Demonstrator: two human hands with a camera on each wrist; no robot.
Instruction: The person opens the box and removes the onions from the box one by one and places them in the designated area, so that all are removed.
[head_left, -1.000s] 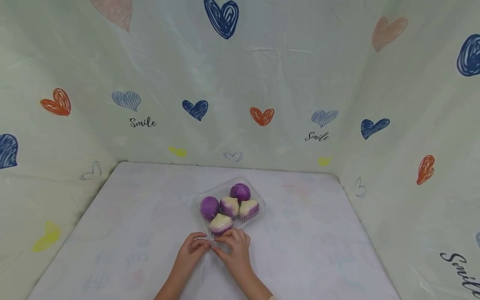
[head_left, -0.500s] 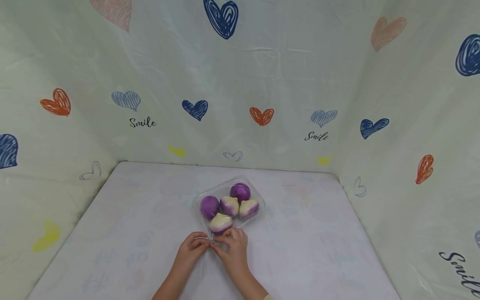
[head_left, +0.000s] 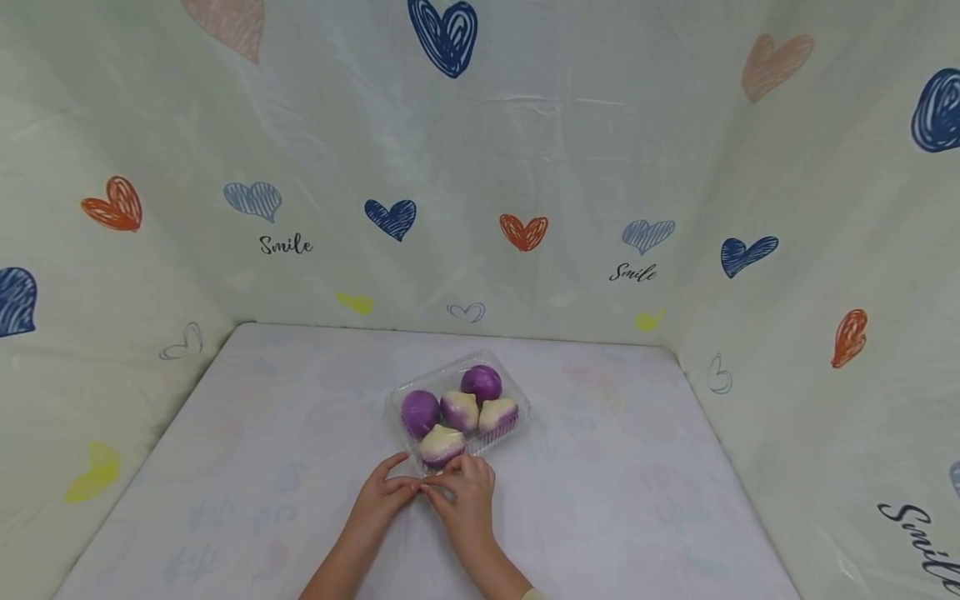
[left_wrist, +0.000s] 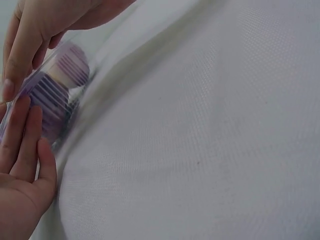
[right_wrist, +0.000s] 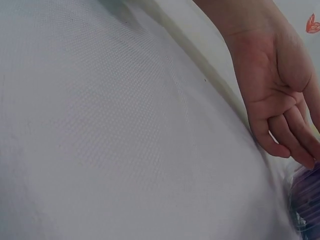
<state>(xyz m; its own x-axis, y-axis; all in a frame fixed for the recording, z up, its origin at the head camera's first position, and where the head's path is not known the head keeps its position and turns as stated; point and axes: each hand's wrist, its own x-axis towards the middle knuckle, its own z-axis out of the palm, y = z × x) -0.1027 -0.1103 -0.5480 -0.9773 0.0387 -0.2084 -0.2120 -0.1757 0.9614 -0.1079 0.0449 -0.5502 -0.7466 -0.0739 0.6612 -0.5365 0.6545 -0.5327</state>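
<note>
A clear plastic clamshell box [head_left: 412, 387] lies tilted on the table, with several purple and cream-and-purple buns [head_left: 442, 446] showing through it. Both hands meet at its near corner. My left hand [head_left: 381, 498] has its thumb and a finger at that corner, with another finger lifted along the box's left side. From the other side my right hand [head_left: 467, 500] pinches the corner between thumb and forefinger, its remaining fingers bent beside the nearest bun. In the left wrist view, the left fingers [left_wrist: 30, 135] lie against the ribbed side of the box. The pinched edge itself is mostly hidden by fingertips.
A pale cloth covers the table [head_left: 615, 483]. Behind it and at both sides hangs a light curtain [head_left: 570, 150] printed with hearts and the word "Smile".
A left finger has lifted away from the corner and spread upward along the box. Both forearms have shifted slightly left. The box and the buns have hardly moved.
</note>
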